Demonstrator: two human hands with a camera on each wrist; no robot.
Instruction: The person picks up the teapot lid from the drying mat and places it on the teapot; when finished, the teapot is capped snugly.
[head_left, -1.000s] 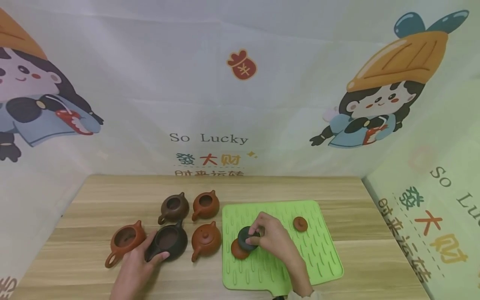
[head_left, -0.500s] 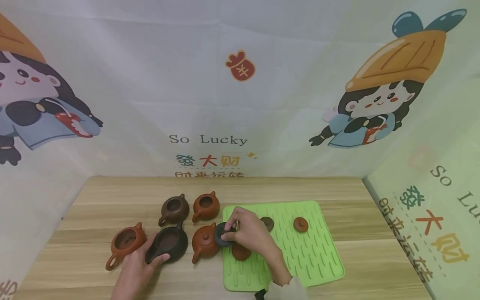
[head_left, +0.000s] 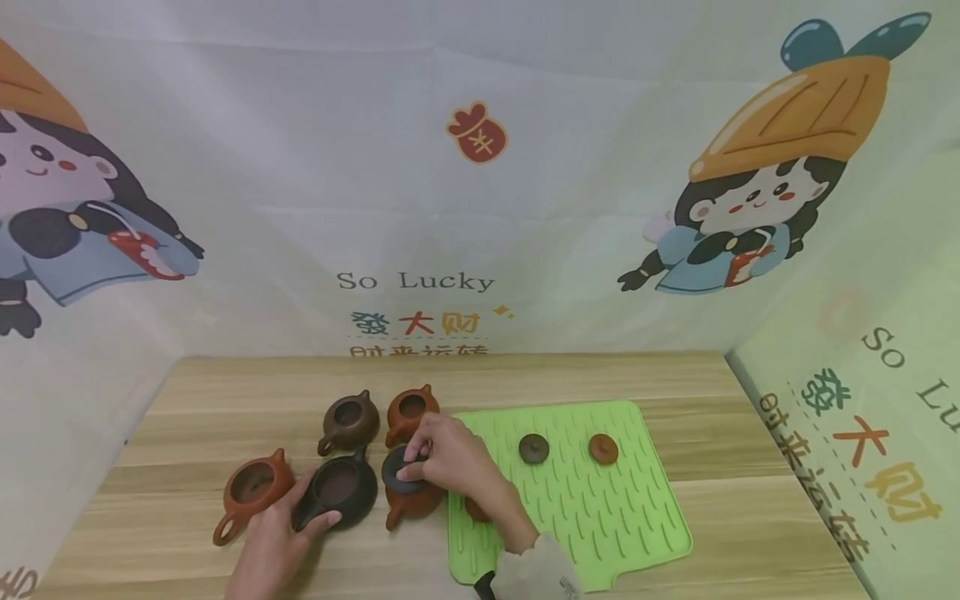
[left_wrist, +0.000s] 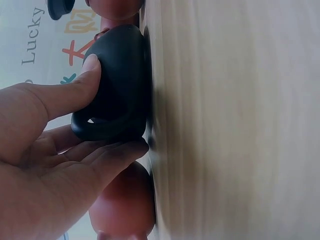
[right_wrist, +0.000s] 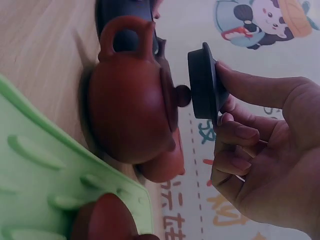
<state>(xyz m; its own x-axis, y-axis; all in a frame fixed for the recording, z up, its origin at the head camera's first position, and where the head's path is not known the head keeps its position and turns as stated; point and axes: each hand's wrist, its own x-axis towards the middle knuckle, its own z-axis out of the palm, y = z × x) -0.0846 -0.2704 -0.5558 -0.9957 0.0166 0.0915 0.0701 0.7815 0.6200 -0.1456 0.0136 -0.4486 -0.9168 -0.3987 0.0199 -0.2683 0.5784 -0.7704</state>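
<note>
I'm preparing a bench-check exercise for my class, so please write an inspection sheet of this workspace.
Surface: wooden tabletop, green mat on it.
Working things: uncovered black teapot, brown teapot, left orange teapot, far orange teapot; lidded teapot; on mat, brown lid, orange lid, partly hidden reddish lid.
Clutter: nothing seen.
Hands: left hand grips black teapot; right hand pinches black lid above lidded teapot.
Cables: black piece by right sleeve, unclear whether cable.
Surroundings: printed backdrop behind the tabletop.
</note>
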